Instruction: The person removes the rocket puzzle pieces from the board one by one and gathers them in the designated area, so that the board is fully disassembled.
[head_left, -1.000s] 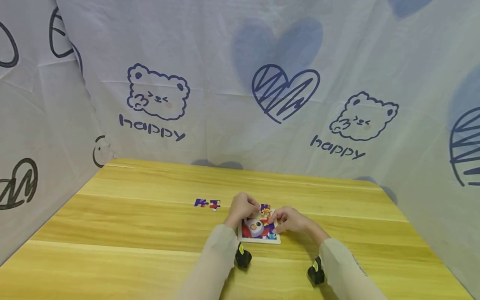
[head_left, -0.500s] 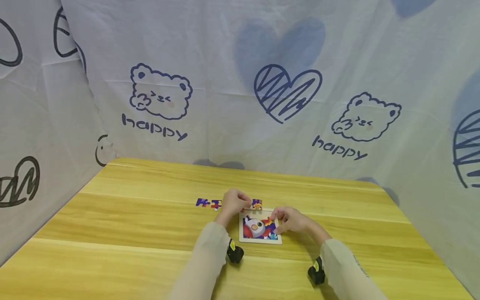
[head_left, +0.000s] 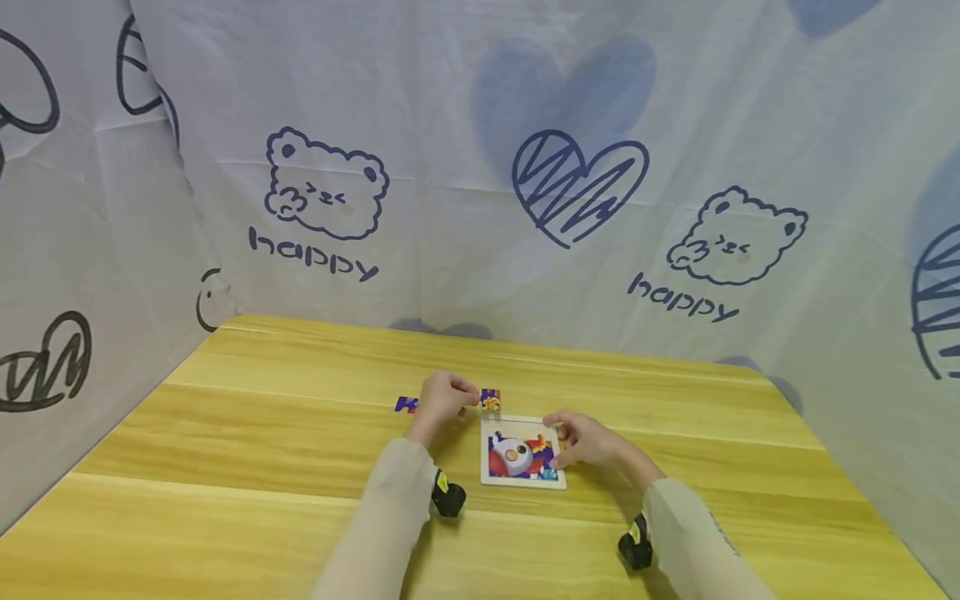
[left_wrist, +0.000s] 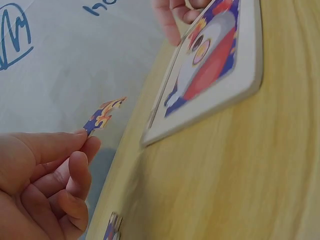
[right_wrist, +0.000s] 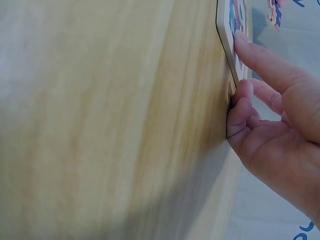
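Observation:
My left hand [head_left: 444,396] pinches a purple jigsaw piece [head_left: 491,400] with an orange pattern between thumb and forefinger. In the left wrist view this piece [left_wrist: 102,117] is held in the air, apart from the jigsaw board [left_wrist: 246,70]. The pale-framed board [head_left: 523,483] lies flat on the table and bears a partly filled picture of a white-faced, red figure; bare backing shows along its far side. My right hand [head_left: 588,440] holds the board's right edge, its thumb [right_wrist: 250,50] on top and the other fingers curled at the side.
Another purple jigsaw piece [head_left: 406,405] lies on the wooden table [head_left: 262,450] left of my left hand, which partly covers that spot. A patterned white cloth [head_left: 450,208] hangs behind the table and at its sides.
My left hand has moved left and away from the board, carrying the orange-patterned jigsaw piece off it. More of the board's far side now shows. The right hand stays at the board's edge.

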